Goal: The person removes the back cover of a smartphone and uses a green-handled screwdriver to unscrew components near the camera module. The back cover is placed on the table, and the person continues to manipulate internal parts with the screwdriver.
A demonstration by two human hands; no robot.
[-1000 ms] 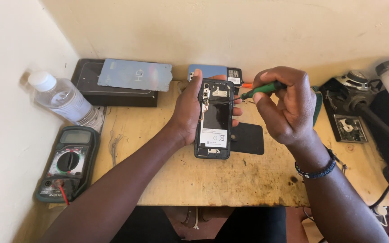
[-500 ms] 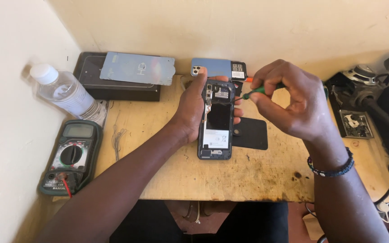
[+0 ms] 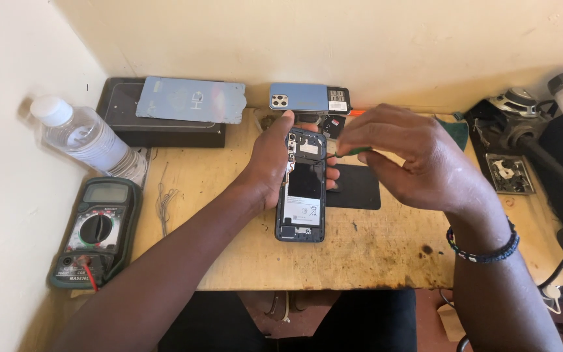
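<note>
Phone (image 3: pixel 302 189), back cover off and its insides showing, stands tilted up near the middle of the counter (image 3: pixel 386 261), gripped along its left edge by the left hand (image 3: pixel 272 163). At the far left, a water bottle (image 3: pixel 89 138) lies beside a multimeter (image 3: pixel 96 231). Farther back rests a black box (image 3: pixel 131 124) with a pale blue cover (image 3: pixel 190 100) on it, and a blue phone (image 3: pixel 307 98) by the wall. Right of the open phone, the right hand (image 3: pixel 412 160) pinches a green-handled screwdriver (image 3: pixel 358 150), its tip at the phone's top right edge; a black pad (image 3: pixel 356 189) lies beneath
</note>
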